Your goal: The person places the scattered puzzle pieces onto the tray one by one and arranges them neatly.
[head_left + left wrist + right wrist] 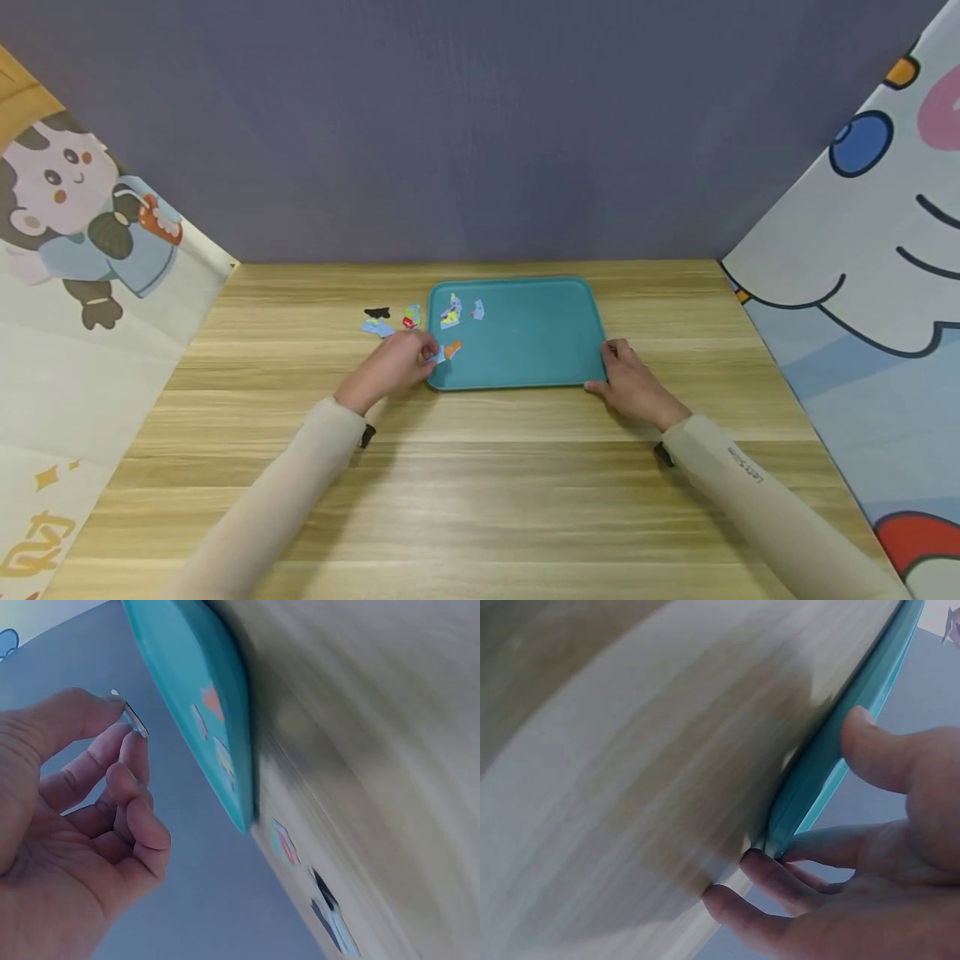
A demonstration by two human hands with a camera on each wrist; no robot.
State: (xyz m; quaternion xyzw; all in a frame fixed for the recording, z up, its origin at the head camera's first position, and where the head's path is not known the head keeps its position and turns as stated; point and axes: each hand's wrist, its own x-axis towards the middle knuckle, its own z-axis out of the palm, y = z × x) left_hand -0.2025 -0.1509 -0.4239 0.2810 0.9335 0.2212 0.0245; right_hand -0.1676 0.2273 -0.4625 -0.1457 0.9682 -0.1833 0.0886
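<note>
My left hand (397,358) is above the tray's left front edge, pinching a thin light-blue puzzle piece (131,716) between thumb and fingertips. Beside it on the teal tray (525,337) lies an orange piece (453,350). Farther back on the tray are a yellow and purple piece (452,312) and a small pale-blue one (478,310). At the tray's right front corner, my right hand (630,382) holds the rim, thumb against the front side and fingers around the right side. The right wrist view shows the thumb (866,742) pressed against the tray's outer wall.
Left of the tray, a black piece (377,313), a green and red piece (412,317) and a blue piece (377,327) lie on the wooden table (480,483). A dark panel (480,133) rises behind the table. Cartoon-printed walls stand on both sides.
</note>
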